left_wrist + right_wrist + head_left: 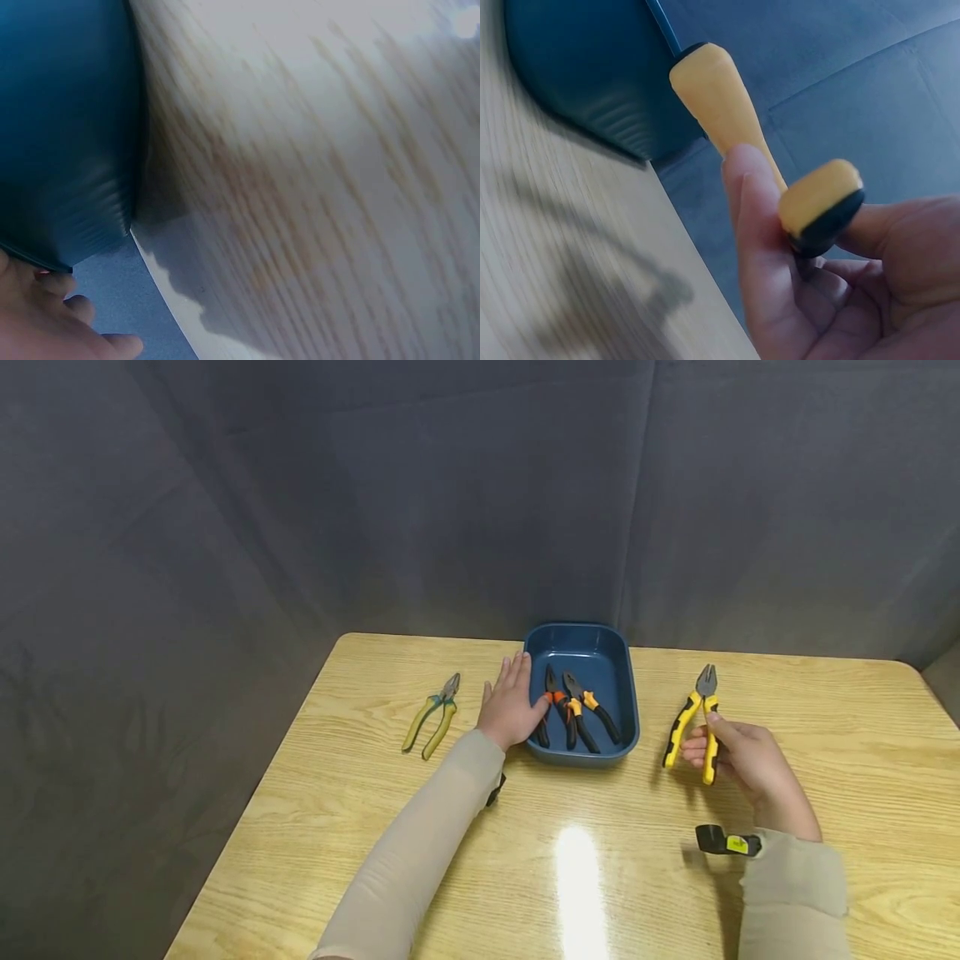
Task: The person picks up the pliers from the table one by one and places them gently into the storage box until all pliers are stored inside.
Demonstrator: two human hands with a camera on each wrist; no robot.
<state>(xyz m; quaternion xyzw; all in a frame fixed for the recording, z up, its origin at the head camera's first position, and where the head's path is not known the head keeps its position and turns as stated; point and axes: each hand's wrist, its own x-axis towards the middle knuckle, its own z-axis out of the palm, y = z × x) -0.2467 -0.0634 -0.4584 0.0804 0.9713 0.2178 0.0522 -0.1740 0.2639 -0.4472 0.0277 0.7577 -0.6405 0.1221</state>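
My left hand (512, 706) rests against the left side of the blue tray (633, 727), its fingers straight along the outside and its thumb across the rim. In the left wrist view, its fingers touch the tray's edge. Inside the tray lie orange-and-black pliers (561, 698) and yellow-and-black-handled pliers (606, 723). To the right, my right hand (742, 760) holds yellow pliers (705, 682) with black trim by one handle, raised above the table with the handles spread. The right wrist view shows thumb and fingers around that handle (821, 199).
Another pair of pliers (430, 727), with yellow-green and blue handles, lies spread on the table left of the tray. The wooden table (615, 852) ends at a dark grey cloth (450, 502) behind. The tray stands near the table's back edge.
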